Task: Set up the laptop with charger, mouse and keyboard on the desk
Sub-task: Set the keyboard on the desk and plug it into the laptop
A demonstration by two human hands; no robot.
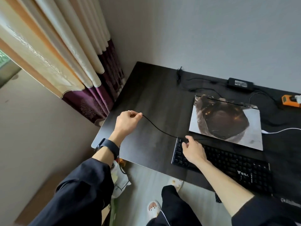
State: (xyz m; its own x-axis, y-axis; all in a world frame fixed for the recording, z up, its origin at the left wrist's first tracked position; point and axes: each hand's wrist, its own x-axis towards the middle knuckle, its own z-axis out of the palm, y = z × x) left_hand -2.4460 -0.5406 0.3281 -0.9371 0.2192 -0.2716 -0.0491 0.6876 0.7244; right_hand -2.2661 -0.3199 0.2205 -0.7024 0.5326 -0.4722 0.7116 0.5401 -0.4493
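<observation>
Left grip (127,122) pinches the black cable (156,128), which sags rightward to the keyboard (231,167) under the spread right grip (193,150). Beyond it lie the closed laptop (226,123) and charger brick (241,84) on the table (146,95).

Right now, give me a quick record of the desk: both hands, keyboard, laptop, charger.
left hand: pinches the black cable that runs to the keyboard
right hand: on the keyboard's far-left corner, beside the cable; grip unclear
keyboard: black, along the near edge of the desk
laptop: closed, behind the keyboard
charger brick: at the back edge, near the wall
</observation>
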